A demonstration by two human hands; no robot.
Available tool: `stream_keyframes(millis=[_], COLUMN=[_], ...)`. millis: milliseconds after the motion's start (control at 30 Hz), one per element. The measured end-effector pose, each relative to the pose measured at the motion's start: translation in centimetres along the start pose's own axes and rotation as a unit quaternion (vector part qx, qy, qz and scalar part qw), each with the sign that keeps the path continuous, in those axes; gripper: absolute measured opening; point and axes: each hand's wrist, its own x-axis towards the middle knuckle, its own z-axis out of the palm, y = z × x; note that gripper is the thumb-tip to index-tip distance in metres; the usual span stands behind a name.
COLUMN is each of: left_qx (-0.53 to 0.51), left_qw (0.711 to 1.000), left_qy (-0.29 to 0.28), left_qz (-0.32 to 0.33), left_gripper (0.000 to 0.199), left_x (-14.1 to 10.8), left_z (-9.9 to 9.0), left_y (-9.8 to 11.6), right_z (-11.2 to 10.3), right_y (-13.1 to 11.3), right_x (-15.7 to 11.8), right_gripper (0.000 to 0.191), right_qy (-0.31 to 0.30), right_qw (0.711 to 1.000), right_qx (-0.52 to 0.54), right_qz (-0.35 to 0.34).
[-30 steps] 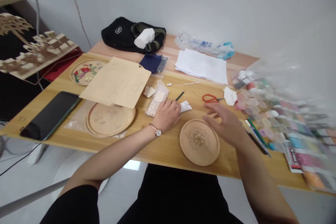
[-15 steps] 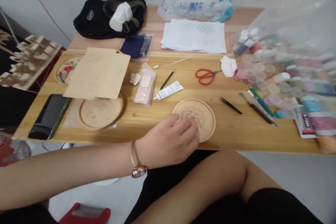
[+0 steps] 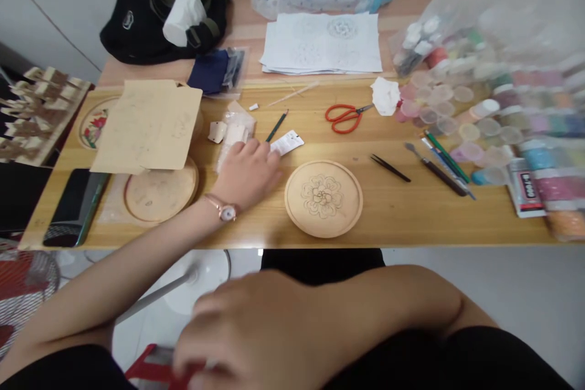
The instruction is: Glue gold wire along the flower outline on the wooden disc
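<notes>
My left hand [image 3: 250,175], with a watch at the wrist, is over the table beside the white tube [image 3: 287,142]. Its fingers cover part of the tube and of the plastic packet [image 3: 235,128]; what they grip, if anything, is hidden. Close to the camera, my right hand [image 3: 247,329] hangs blurred in front of the table edge, fingers curled, their contents impossible to make out. A round wooden plate [image 3: 324,198] with a flower drawn in dark lines lies near the front edge, touched by neither hand. A dark green pencil [image 3: 276,126] lies behind the tube.
Red-handled scissors [image 3: 343,118], black tweezers [image 3: 390,168] and brushes [image 3: 445,161] lie to the right, before many small paint pots [image 3: 489,128]. At left are a phone [image 3: 75,207], brown card [image 3: 148,125] and another wooden plate [image 3: 162,192]. Papers [image 3: 320,46] lie behind.
My left hand has moved off the flower plate, up and left to the tube. My right hand has come into view low in front. The camera view has shifted slightly.
</notes>
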Motion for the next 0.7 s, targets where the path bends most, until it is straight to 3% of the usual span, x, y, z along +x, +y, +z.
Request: stream_keyframes(millis=[67, 133, 233, 300, 433, 533, 700], left_qx=[-0.014, -0.024, -0.026, -0.032, -0.083, -0.114, -0.140], left_qw=[0.998, 0.996, 0.994, 0.992, 0.988, 0.985, 0.972], left_qy=[-0.039, -0.042, -0.032, -0.026, 0.046, 0.115, 0.187], left_qz=[-0.054, -0.079, -0.099, -0.116, -0.126, -0.057, 0.041], left_gripper=[0.025, 0.028, 0.025, 0.025, 0.034, 0.049, 0.063], left_x=[0.6, 0.9, 1.3, 1.6, 2.9, 4.2, 5.0], left_z=[1.6, 2.9, 3.8, 3.8, 2.1, 0.7, 0.7], left_y=[-0.9, -1.2, -1.0, -0.6, 1.0, 2.9, 4.3], right_z=[-4.1, -7.1, -9.8, -11.1, -12.8, -13.3, -13.6], right_y=[1.9, 4.0, 6.9, 8.5, 10.7, 12.0, 13.0], right_x=[-1.8, -4.1, -7.5, -9.1, -9.9, -8.9, -9.2], right_gripper=[0.016, 0.015, 0.011, 0.011, 0.026, 0.036, 0.033], right_qy=[0.091, 0.181, 0.304, 0.354, 0.396, 0.420, 0.553], right_qw=[0.995, 0.975, 0.924, 0.894, 0.864, 0.848, 0.783], right_qx=[-0.002, 0.000, -0.011, 0.060, 0.192, 0.242, 0.234], right_qz=[0.048, 0.133, 0.233, 0.269, 0.246, 0.213, 0.165])
